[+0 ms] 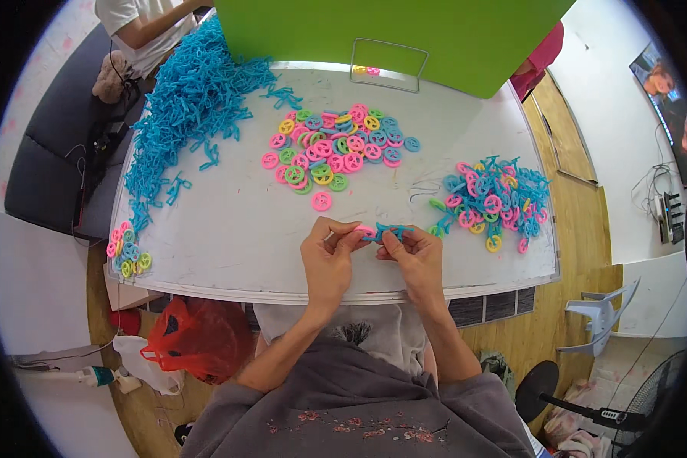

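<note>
A white table (229,229) spreads before me across the middle of the frame, scuffed with dark marks. A green board (298,34) stands at its far side, top centre, with a wire frame (352,61) against it. A black sofa (49,168) is at the left; wood floor (595,275), a pale chair (599,317) and a black fan (611,416) are at the right and lower right; a red plastic bag (206,336) sits lower left.

Right of centre, just inside the near edge, my left hand (330,256) pinches one pink wheel (365,231) between thumb and fingers, and my right hand (417,263) has its grip closed on one blue plastic piece (393,233). The two parts meet; whether they are joined I cannot tell.

I count four groups: a blue heap (183,99) upper left, a wheel pile (328,145) upper centre, a mixed pile (496,198) at right, and a small cluster (128,250) at the left corner. Their pieces overlap too much to count. One loose pink wheel (321,201) lies below the wheel pile.

Bare tabletop runs from my left hand to the small cluster; on the right, the mixed pile is near my knuckles.
</note>
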### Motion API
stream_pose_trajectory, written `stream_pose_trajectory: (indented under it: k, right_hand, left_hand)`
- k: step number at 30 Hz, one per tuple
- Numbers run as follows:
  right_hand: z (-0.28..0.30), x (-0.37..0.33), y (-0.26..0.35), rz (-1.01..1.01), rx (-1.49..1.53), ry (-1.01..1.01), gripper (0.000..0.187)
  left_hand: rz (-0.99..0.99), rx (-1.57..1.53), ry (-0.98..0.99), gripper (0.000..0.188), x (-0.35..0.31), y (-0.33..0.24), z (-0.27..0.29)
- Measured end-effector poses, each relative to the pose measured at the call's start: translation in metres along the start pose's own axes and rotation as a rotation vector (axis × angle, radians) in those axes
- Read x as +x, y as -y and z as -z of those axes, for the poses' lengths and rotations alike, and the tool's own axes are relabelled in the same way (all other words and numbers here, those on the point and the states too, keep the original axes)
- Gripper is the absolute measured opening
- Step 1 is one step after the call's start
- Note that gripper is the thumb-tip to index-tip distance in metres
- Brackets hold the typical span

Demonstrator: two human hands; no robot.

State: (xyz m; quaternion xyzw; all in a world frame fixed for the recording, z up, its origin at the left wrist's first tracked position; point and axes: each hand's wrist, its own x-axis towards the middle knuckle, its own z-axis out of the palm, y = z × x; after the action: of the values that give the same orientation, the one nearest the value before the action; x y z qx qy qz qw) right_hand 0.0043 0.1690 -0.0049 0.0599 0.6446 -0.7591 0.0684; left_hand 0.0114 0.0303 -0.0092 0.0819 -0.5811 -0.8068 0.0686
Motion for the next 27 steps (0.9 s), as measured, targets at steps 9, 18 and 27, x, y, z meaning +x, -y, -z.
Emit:
stream_pose_trajectory:
  k: [9, 18, 27]
  right_hand:
    - [-0.003, 0.001, 0.004, 0.07, -0.057, 0.018, 0.017]
    - [-0.014, 0.001, -0.001, -0.076, 0.243, 0.081, 0.015]
    - [-0.019, -0.003, -0.005, 0.208, -0.152, -0.035, 0.012]
  left_hand:
    - [0.079, -0.114, 0.001, 0.004, -0.001, 0.0, -0.002]
    - [-0.237, 0.089, -0.123, 0.004, -0.017, 0.002, -0.002]
    - [-0.008, -0.021, -0.018, 0.006, -0.007, -0.009, 0.011]
